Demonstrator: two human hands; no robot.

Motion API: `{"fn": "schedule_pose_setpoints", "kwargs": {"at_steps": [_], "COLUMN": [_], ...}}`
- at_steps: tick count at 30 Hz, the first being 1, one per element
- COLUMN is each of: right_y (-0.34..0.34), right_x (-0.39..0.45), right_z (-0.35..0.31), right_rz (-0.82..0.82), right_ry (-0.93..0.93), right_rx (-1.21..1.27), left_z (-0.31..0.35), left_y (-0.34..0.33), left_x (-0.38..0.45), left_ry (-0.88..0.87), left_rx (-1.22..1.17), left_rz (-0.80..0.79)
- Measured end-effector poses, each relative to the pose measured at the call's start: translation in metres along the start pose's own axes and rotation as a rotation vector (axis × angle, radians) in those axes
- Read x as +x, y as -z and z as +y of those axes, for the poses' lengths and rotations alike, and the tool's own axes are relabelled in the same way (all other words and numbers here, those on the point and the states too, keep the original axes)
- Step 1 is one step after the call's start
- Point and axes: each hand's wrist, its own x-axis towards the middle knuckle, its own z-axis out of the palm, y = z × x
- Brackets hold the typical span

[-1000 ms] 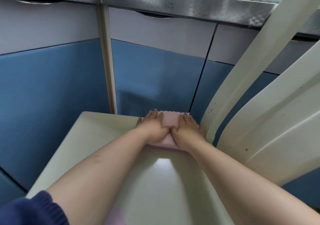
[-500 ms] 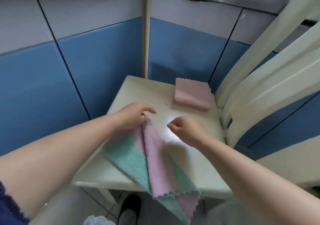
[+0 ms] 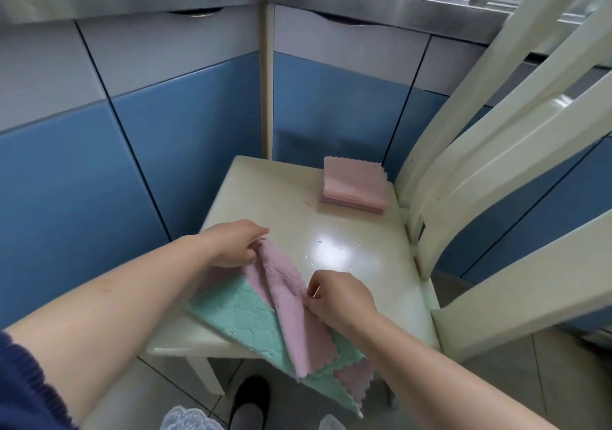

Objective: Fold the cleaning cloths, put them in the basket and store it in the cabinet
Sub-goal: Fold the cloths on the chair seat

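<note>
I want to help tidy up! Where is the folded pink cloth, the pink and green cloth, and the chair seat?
folded pink cloth point(image 3: 356, 186): head view, middle of its top face.
pink and green cloth point(image 3: 241, 313): head view, on its green part.
chair seat point(image 3: 278, 197): head view, bare patch near the back.

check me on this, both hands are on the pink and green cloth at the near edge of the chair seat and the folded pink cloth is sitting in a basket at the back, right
Not quite. The folded pink cloth lies directly on the chair seat, at its back corner; no basket is visible in the head view. The rest holds: the left hand and right hand both hold the pink and green cloth at the near edge.
</note>
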Motion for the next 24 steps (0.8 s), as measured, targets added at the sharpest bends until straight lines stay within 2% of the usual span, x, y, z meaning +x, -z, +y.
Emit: {"fn": "schedule_pose_setpoints", "kwargs": {"at_steps": [3,8,11,15,18,24], "right_y": [0.001,0.017,0.034,0.059,0.068,0.054], "right_x": [0.006,0.015,0.027,0.062,0.091,0.120], "right_z": [0.004,0.006,0.008,0.018,0.025,0.028], "right_rz": [0.082,0.129,0.175,0.251,0.306,0.351], "right_ry": [0.010,-0.003,0.005,0.057,0.104,0.122], "right_rx": [0.023,0.083,0.096,0.028,-0.143,-0.307], "left_z": [-0.001,-0.009,-0.013,-0.026,-0.031,-0.028], "left_y": [0.008,0.005,0.008,0.018,0.020,0.007], "left_x": [0.001,0.005,0.006,0.013,0.028,0.051], "left_ry": [-0.009,-0.020,-0.014,0.015,0.054,0.121], "left_rx": [-0.090,0.052,0.052,-0.065,-0.093,-0.184], "left_rz": [0.015,0.027,0.082,0.334,0.467,0.469]}}
